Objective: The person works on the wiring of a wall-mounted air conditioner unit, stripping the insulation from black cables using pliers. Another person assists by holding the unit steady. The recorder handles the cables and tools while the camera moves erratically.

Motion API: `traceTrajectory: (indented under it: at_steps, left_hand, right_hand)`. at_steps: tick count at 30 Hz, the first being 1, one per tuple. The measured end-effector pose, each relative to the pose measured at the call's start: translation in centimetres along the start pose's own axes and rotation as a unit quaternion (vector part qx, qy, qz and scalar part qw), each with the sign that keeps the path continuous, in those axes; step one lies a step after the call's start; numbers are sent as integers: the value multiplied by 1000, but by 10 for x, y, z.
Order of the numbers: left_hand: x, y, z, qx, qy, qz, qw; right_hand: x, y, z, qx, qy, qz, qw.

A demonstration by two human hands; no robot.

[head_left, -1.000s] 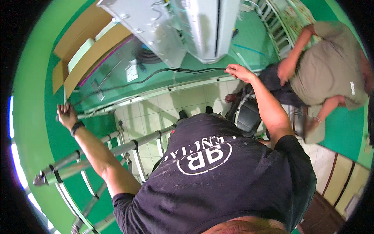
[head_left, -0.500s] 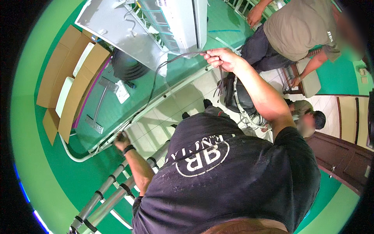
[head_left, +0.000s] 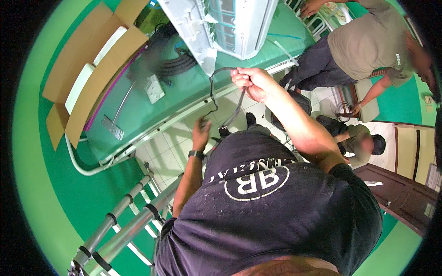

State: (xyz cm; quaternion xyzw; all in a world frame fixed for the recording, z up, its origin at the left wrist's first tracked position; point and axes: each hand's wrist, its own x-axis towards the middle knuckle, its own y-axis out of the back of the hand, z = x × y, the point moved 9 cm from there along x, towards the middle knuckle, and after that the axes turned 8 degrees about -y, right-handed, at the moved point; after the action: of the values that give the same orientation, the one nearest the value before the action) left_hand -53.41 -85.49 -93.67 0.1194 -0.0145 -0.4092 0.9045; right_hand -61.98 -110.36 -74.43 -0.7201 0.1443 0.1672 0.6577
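Observation:
My right hand (head_left: 251, 83) is closed on a dark cable (head_left: 239, 106), which loops below a tall white appliance housing (head_left: 239, 32) standing on a green padded bed (head_left: 106, 147). Some of the cable hangs down from my fist. My left hand (head_left: 201, 131) is lower and further left, beside the hanging cable, its fingers loosely apart. A dark coil (head_left: 177, 64), a white plate (head_left: 154, 88) and a metal bracket (head_left: 113, 126) lie on the bed to the left.
An opened cardboard box (head_left: 94, 78) is at the left. An aluminium ladder (head_left: 119, 216) stands by my left arm. A co-worker (head_left: 363, 46) bends at the upper right; another (head_left: 359, 145) crouches at the right near a black bag (head_left: 290, 115).
My left hand has moved right and up from the bed's left end toward my right hand, and its fingers have loosened. The cable, earlier stretched between both hands, now hangs looped from my right hand.

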Motion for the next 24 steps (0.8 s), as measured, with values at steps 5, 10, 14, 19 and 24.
traceTrajectory:
  at_steps: [5,10,14,19,24]
  left_hand:
    - [35,-26,221,-46,-231,-25,972]
    - [93,7,247,-20,-266,-3,964]
    - [100,3,306,30,-363,-38,931]
    - [107,-1,318,-3,-418,-28,908]
    - [134,-13,293,-123,-283,-21,951]
  right_hand:
    - [53,11,24,-16,14,37,999]
    - [61,-6,0,-104,123,76,984]
    - [55,-12,-23,-105,173,81,976]
    - [25,-39,-27,-217,194,121,949]
    - [-2,-30,-22,-374,188,105,902]
